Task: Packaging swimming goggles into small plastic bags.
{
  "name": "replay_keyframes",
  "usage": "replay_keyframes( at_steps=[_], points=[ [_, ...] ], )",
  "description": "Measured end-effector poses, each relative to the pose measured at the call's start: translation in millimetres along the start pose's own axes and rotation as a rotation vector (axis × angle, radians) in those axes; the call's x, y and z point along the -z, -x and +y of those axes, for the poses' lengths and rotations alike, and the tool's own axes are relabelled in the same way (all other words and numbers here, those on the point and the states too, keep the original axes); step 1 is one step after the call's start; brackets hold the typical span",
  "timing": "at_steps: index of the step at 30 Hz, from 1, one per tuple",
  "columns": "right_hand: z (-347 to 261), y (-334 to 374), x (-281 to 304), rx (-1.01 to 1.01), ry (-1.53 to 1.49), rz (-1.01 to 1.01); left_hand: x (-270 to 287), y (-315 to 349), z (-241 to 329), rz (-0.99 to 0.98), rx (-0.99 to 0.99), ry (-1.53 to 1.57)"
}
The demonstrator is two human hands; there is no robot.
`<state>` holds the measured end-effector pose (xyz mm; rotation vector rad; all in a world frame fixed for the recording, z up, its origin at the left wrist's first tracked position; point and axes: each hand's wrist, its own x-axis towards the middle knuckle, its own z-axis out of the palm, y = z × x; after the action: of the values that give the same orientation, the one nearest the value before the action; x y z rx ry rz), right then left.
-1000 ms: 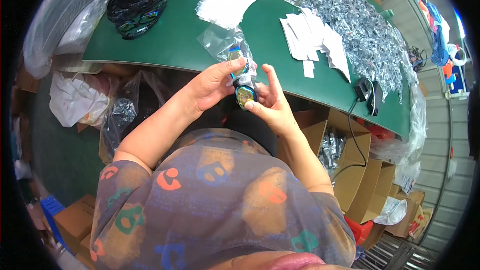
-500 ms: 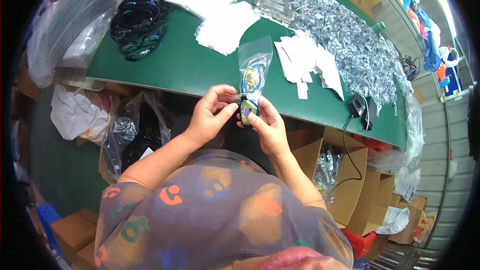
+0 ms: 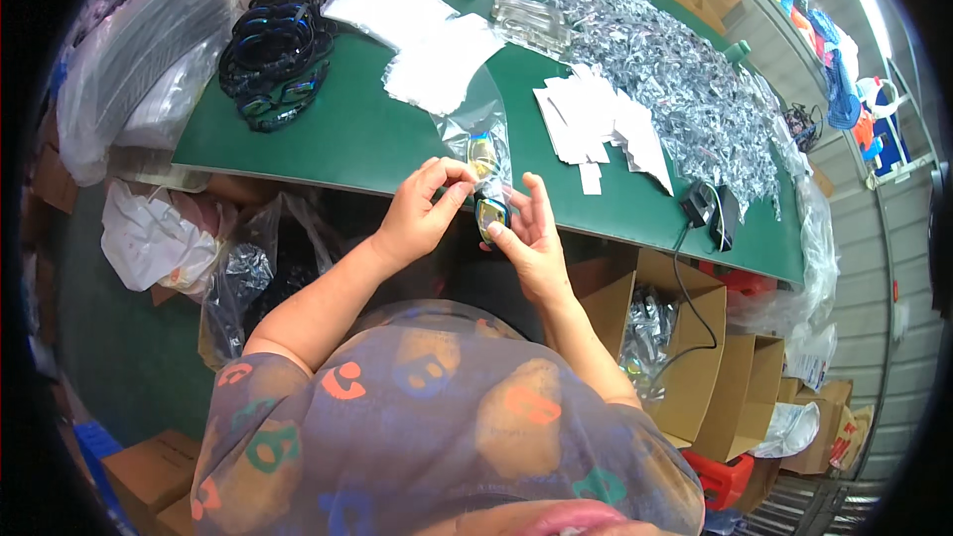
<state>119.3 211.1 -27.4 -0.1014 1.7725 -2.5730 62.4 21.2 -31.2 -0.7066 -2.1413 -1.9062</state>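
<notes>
Over the table's near edge I hold a pair of swimming goggles (image 3: pixel 490 213) with mirrored yellow-blue lenses. Its far lens sits inside a clear plastic bag (image 3: pixel 475 120) that stretches away over the table; how far the bag covers the near lens I cannot tell. My right hand (image 3: pixel 534 243) grips the near lens with the thumb on top, other fingers raised beside it. Thumb and fingertips of my left hand (image 3: pixel 422 210) are pinched together at the bag's side, near the middle of the goggles.
Dark goggles (image 3: pixel 273 50) lie heaped on the green table (image 3: pixel 347 154) at the left. White paper sheets (image 3: pixel 442 65) and smaller white cards (image 3: pixel 581 124) lie beyond my hands. Clear packets (image 3: pixel 685 89) cover the right side, near a black adapter (image 3: pixel 700 203). Cardboard boxes (image 3: pixel 685 367) stand below right.
The goggles and bag have shifted slightly left, and the bag's far end now leans left. Fingers of my right hand have lifted and spread. My left hand stays pinched beside the bag.
</notes>
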Motion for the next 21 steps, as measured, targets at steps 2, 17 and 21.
replay_keyframes(
  at_steps=[2, 17, 21],
  points=[
    [5.7, 0.1, 11.9, -0.058, 0.038, -0.059, 5.0, -5.0, 8.1, -0.031, -0.023, -0.047],
    [30.4, -16.7, 7.3, 0.022, -0.349, 0.319, -22.5, 5.7, 10.8, -0.183, -0.444, -0.399],
    [15.1, -10.4, -0.2, -0.065, -0.320, 0.307, -26.4, 4.2, 6.3, -0.168, -0.481, -0.496]
  ],
)
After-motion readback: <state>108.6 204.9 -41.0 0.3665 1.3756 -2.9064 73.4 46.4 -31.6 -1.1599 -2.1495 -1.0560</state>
